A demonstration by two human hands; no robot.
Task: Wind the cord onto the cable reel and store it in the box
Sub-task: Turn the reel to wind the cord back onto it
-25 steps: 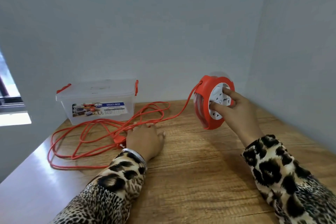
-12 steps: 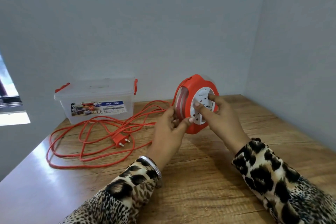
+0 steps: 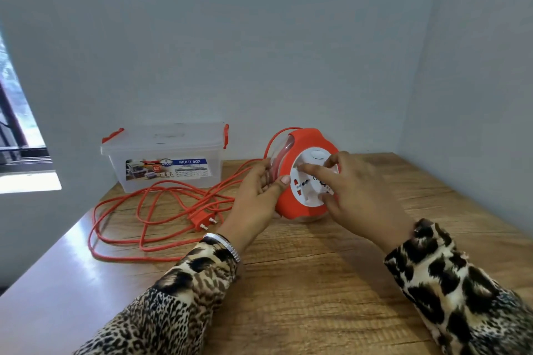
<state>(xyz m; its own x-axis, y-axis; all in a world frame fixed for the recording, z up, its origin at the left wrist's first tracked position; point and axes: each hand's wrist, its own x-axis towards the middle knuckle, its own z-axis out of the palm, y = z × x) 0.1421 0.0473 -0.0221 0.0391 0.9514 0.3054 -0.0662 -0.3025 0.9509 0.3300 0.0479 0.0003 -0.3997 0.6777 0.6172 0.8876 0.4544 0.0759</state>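
The orange cable reel [image 3: 306,141] with a white socket face stands on edge on the wooden table [image 3: 302,282]. My left hand [image 3: 256,196] grips its left rim, thumb on the orange front. My right hand [image 3: 354,190] lies on the white socket face, fingers spread over it. The orange cord [image 3: 138,210] lies in loose loops on the table to the left, one strand rising to the reel's top. Its plug [image 3: 202,220] rests near my left wrist. The clear plastic box [image 3: 164,158] with orange latches stands lidded at the back left.
Grey walls close in behind and on the right, forming a corner beyond the reel. A window opening [image 3: 17,135] is at the far left. The table's left edge runs just past the cord loops.
My left hand left the table by the plug and took hold of the reel's rim. The reel came down and leftward, and now sits lower, near the tabletop.
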